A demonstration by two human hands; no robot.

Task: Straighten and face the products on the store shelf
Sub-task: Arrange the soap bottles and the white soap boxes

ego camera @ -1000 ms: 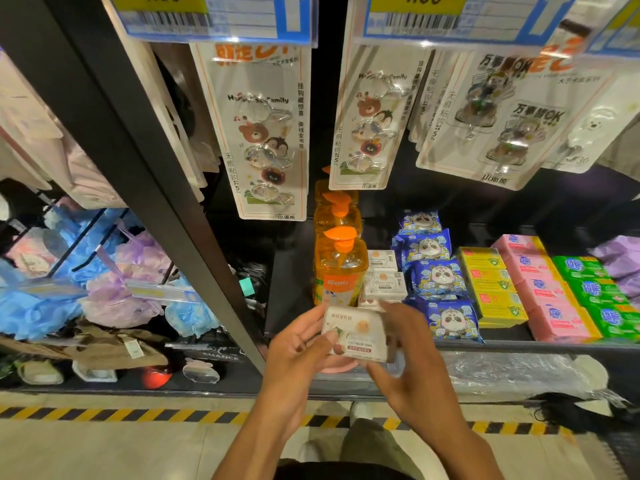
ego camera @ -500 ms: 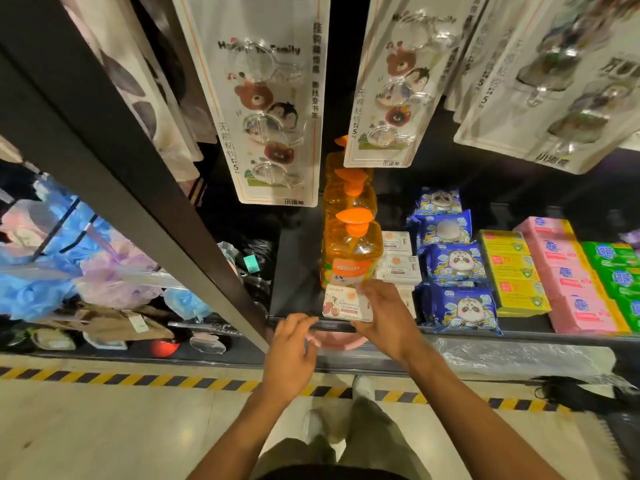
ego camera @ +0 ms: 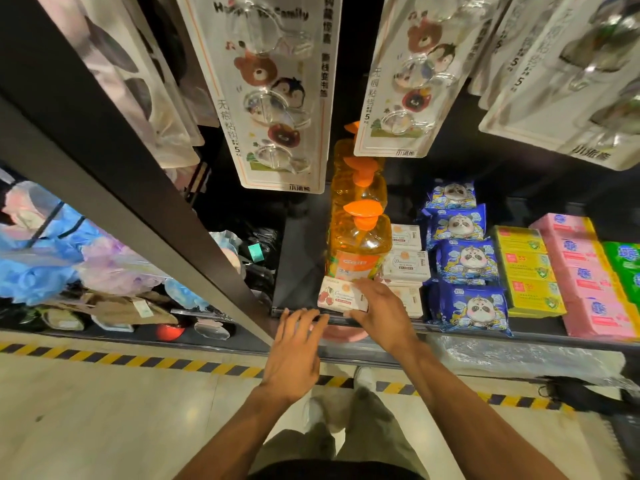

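Note:
A small white soap box [ego camera: 337, 296] with a red fruit picture lies at the shelf's front edge [ego camera: 301, 311], in front of the orange pump bottles [ego camera: 358, 251]. My right hand [ego camera: 379, 311] grips the box from its right side, fingers curled over the top. My left hand [ego camera: 294, 351] hovers just below the shelf lip, fingers spread and holding nothing. More white soap boxes [ego camera: 407, 263] sit in a row right of the bottles, partly hidden by my right hand.
Blue panda packs [ego camera: 467, 265], yellow [ego camera: 526, 268], pink [ego camera: 585, 275] and green [ego camera: 627, 265] boxes fill the shelf to the right. Hook cards [ego camera: 273, 95] hang overhead. A black upright [ego camera: 114, 161] borders the left; bath sponges [ego camera: 52, 265] lie beyond it.
The box has gone from both hands in front of the shelf onto the shelf edge. My left hand has let go and dropped below the lip. The camera moved closer.

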